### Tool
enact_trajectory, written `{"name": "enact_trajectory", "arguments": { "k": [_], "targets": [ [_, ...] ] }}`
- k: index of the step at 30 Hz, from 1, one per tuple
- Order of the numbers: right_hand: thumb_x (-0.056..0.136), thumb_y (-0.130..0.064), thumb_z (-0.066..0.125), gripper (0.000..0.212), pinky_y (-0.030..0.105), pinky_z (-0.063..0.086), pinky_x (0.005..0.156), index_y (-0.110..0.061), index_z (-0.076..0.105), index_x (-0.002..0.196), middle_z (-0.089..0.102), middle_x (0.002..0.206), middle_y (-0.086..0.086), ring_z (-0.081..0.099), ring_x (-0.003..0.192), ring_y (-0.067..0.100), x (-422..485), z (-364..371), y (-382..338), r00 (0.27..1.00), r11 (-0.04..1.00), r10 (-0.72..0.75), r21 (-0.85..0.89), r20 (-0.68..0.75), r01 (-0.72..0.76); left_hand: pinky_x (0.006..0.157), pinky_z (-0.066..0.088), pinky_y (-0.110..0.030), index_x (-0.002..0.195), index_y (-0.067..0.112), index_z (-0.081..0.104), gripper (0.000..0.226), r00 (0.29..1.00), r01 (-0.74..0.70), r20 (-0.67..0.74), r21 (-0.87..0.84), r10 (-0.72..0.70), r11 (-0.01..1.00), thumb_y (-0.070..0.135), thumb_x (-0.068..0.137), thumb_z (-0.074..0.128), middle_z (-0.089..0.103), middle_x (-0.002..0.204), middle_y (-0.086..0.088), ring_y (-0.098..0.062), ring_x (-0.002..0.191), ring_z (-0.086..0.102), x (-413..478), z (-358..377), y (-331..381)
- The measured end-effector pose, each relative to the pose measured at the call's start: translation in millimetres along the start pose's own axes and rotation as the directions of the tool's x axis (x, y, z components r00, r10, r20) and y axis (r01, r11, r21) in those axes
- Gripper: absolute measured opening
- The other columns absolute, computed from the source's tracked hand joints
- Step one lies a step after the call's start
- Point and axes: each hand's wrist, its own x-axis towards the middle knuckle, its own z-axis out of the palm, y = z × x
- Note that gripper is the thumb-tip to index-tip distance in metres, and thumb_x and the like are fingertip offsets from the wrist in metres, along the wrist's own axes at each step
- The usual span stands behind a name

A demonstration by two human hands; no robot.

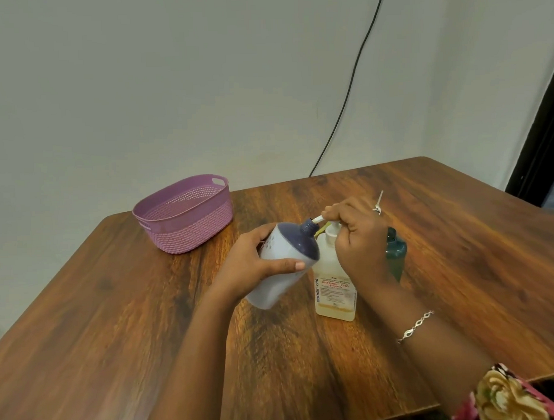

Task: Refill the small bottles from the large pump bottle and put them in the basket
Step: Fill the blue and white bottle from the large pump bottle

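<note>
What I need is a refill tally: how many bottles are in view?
3: a purple-topped bottle in the left hand, the pump bottle beneath the right hand, a teal bottle behind it. The basket may hide more.

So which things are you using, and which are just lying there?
Using: white small bottle with dark blue top, in the left hand; large clear pump bottle, gripped by the right hand; dark green small bottle; purple woven-look plastic basket.
Lying about: black cable on the wall.

pump bottle (334, 289) label: "BIOCHEK CHG", "Handrub", smaller print unreadable
</note>
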Motion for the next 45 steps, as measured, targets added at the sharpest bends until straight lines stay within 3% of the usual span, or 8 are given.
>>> {"name": "enact_trajectory", "arguments": {
  "k": [5, 10, 20, 26, 30, 33, 41, 45],
  "targets": [
    [0.072, 0.012, 0.04, 0.03, 0.02, 0.041, 0.061, 0.002, 0.068, 0.073, 0.063, 0.071, 0.012, 0.057, 0.07, 0.027, -2, 1, 2, 1.0, 1.0, 0.023, 0.01, 0.013, -0.023, 0.073, 0.054, -0.02, 0.099, 0.043, 0.058, 0.055, 1.0, 0.003, 0.001, 0.001, -0.003, 1.0, 0.057, 0.047, 0.071, 0.066, 0.097, 0.016, 0.001, 0.087, 0.061, -1, -1, 1],
    [0.077, -0.013, 0.035, 0.037, 0.035, 0.048, 0.058, 0.001, 0.069, 0.072, 0.064, 0.07, 0.01, 0.056, 0.067, 0.02, 15, -8, 2, 0.998, 0.995, 0.035, 0.089, 0.053, -0.04, 0.073, 0.052, -0.019, 0.102, 0.043, 0.056, 0.059, 1.0, 0.008, 0.007, -0.003, -0.008, 1.0, 0.058, 0.046, 0.07, 0.065, 0.1, 0.015, 0.002, 0.088, 0.061, -2, -2, 0],
    [0.073, 0.001, 0.038, 0.03, 0.03, 0.044, 0.056, 0.0, 0.068, 0.07, 0.061, 0.07, 0.008, 0.055, 0.068, 0.024, 1, 5, 3, 0.998, 0.998, -0.05, -0.026, 0.045, 0.051, 0.068, 0.05, -0.013, 0.1, 0.042, 0.058, 0.055, 1.0, -0.006, -0.003, -0.013, 0.006, 1.0, 0.055, 0.048, 0.071, 0.067, 0.094, 0.019, 0.003, 0.086, 0.062, -3, -3, 1],
    [0.078, -0.009, 0.034, 0.036, 0.036, 0.05, 0.055, 0.002, 0.069, 0.073, 0.064, 0.072, 0.011, 0.059, 0.068, 0.025, 10, -4, 0, 0.999, 0.998, 0.024, 0.061, 0.029, -0.026, 0.08, 0.054, -0.028, 0.103, 0.041, 0.058, 0.061, 1.0, 0.022, -0.009, 0.009, -0.022, 1.0, 0.058, 0.046, 0.071, 0.066, 0.1, 0.014, -0.001, 0.089, 0.061, -2, -4, -3],
    [0.077, 0.004, 0.036, 0.031, 0.023, 0.044, 0.059, 0.001, 0.068, 0.074, 0.062, 0.073, 0.01, 0.057, 0.07, 0.024, 0, 0, -1, 1.0, 1.0, -0.004, 0.0, 0.013, 0.004, 0.081, 0.055, -0.031, 0.106, 0.041, 0.058, 0.062, 1.0, 0.011, -0.014, 0.01, -0.011, 1.0, 0.057, 0.048, 0.072, 0.066, 0.102, 0.013, -0.002, 0.09, 0.062, -1, -2, -6],
    [0.077, 0.0, 0.034, 0.033, 0.016, 0.037, 0.063, 0.001, 0.067, 0.071, 0.061, 0.071, 0.009, 0.056, 0.07, 0.024, -4, 1, 0, 1.0, 1.0, -0.003, -0.016, -0.006, 0.003, 0.079, 0.055, -0.03, 0.104, 0.041, 0.059, 0.06, 1.0, 0.003, -0.021, 0.003, -0.003, 1.0, 0.057, 0.048, 0.073, 0.067, 0.1, 0.014, -0.002, 0.089, 0.062, -2, -1, -6],
    [0.078, -0.007, 0.033, 0.038, 0.027, 0.047, 0.059, 0.001, 0.07, 0.077, 0.063, 0.075, 0.009, 0.059, 0.071, 0.024, 3, -5, -1, 0.999, 0.998, 0.033, 0.061, 0.018, -0.034, 0.076, 0.054, -0.023, 0.102, 0.042, 0.059, 0.06, 1.0, -0.004, 0.0, -0.013, 0.004, 1.0, 0.057, 0.046, 0.072, 0.066, 0.098, 0.017, 0.0, 0.088, 0.061, -2, 0, 2],
    [0.075, -0.002, 0.033, 0.036, 0.03, 0.048, 0.06, 0.0, 0.069, 0.075, 0.063, 0.074, 0.008, 0.059, 0.073, 0.025, -3, -2, -1, 1.0, 1.0, 0.001, 0.016, 0.002, -0.001, 0.073, 0.053, -0.019, 0.101, 0.042, 0.059, 0.059, 1.0, -0.015, -0.004, -0.025, 0.015, 1.0, 0.056, 0.046, 0.072, 0.066, 0.097, 0.019, 0.0, 0.087, 0.062, -2, 1, 3]
  ]
}}
